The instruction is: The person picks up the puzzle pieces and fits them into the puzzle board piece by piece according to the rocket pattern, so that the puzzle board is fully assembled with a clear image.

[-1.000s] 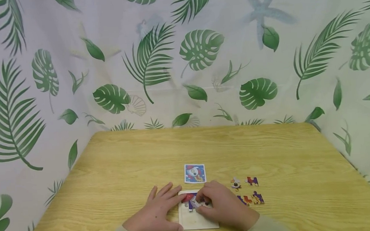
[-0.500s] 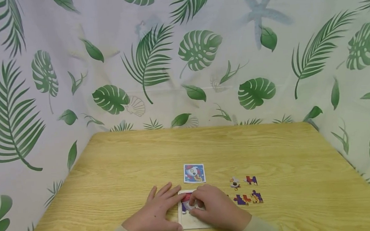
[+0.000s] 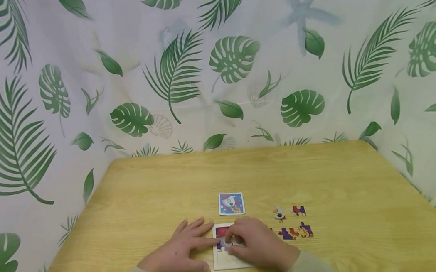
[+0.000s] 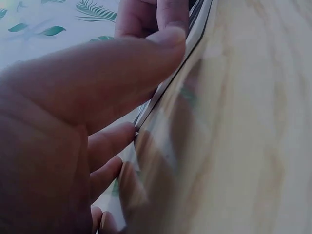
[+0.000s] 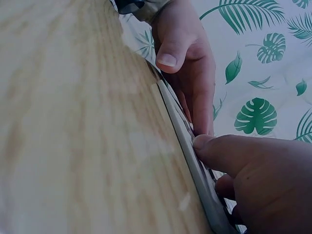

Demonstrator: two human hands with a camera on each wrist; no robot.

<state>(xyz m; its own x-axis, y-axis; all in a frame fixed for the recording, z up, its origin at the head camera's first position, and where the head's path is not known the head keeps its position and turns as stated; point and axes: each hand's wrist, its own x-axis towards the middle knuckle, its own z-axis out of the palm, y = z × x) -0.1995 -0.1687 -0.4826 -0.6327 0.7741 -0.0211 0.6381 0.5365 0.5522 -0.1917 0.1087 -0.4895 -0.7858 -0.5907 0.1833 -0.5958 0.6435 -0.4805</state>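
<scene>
In the head view, a white puzzle tray (image 3: pixel 231 263) lies between the hands, with red and purple pieces (image 3: pixel 222 232) at its upper left. My left hand (image 3: pixel 178 253) is spread flat at the tray's left side, its index fingertip touching the pieces near the left rim. With curled fingers and thumb, my right hand (image 3: pixel 260 243) pinches a pale piece (image 3: pixel 225 243) low over the tray, covering the tray's right part. The right wrist view shows my right thumb and fingers (image 5: pixel 263 175) at the tray's edge (image 5: pixel 183 131), facing the left hand (image 5: pixel 187 53).
A small picture card (image 3: pixel 231 204) with a rocket lies just behind the tray. Right of the right hand are several loose pieces, among them a white one (image 3: pixel 280 213), a red and purple one (image 3: pixel 298 209) and a yellow and purple one (image 3: pixel 305 229). A leaf-patterned curtain surrounds the table.
My right hand has moved slightly left over the tray, bringing the pinched piece beside the left-hand pieces. My left index finger has shifted from the tray's upper left corner down along its left side.
</scene>
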